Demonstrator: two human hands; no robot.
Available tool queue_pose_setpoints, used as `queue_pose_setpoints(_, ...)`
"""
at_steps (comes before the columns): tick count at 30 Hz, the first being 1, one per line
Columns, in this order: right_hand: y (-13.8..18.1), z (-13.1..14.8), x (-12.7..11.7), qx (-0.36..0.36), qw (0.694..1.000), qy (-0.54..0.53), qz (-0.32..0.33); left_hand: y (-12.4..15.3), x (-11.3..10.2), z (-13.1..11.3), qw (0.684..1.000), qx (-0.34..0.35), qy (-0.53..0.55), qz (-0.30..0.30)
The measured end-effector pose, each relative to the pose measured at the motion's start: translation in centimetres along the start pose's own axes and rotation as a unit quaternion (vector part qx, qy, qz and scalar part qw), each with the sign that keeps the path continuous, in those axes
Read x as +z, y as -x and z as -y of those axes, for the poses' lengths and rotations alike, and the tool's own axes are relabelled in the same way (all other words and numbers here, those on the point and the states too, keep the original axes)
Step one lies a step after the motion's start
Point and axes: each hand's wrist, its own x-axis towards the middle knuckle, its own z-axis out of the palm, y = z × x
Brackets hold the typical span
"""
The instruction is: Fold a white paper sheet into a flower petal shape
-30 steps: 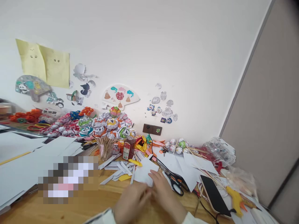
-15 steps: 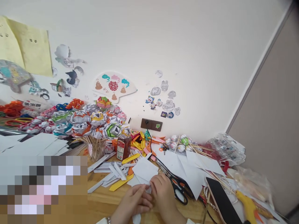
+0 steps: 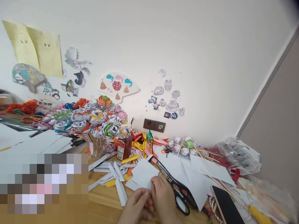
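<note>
Watching remotely, I have the left hand [image 3: 139,202] and right hand [image 3: 163,197] together low in view, fingers curled inward; whether they grasp anything between them, I cannot tell. Scissors [image 3: 171,180] slant away just beside the right hand. The white sheets [image 3: 144,171] lie flat on the worktop [image 3: 102,207] straight beyond the fingertips, roughly square, without a clear long axis. Farther off stands a bottle [image 3: 124,147].

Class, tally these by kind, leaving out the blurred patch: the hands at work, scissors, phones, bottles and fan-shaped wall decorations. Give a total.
Left hand and right hand: 2
Scissors: 1
Phone: 1
Bottle: 1
White fan and panda fan: 2
Total: 7
</note>
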Motion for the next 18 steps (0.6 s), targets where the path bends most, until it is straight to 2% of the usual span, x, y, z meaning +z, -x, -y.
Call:
queue_pose_setpoints(4, 0.0, -0.5, 0.7, -0.043, 0.999, -0.003, -0.003, -1.0, 0.3, 0.9, 0.998, 0.002, 0.062, -0.012)
queue_pose_setpoints(9, 0.3, -0.3, 0.5, -0.011, 0.999, -0.033, 0.02, -0.7, 0.0, 0.4, 0.997, 0.001, 0.071, -0.006)
queue_pose_setpoints(11, 0.4, 0.0, 0.2, -0.005, 0.999, -0.05, 0.012, -0.5, -0.2, 0.1, 0.998, 0.006, 0.07, -0.004)
queue_pose_setpoints(15, 0.6, 0.1, 0.5, -0.011, 0.999, -0.053, 0.003, -0.6, -0.7, -0.1, 0.998, 0.021, 0.041, -0.044)
queue_pose_setpoints(18, 0.5, -0.2, 0.9, -0.021, 0.998, -0.054, -0.033, -0.8, -1.1, -0.1, 0.998, 0.017, 0.048, -0.048)
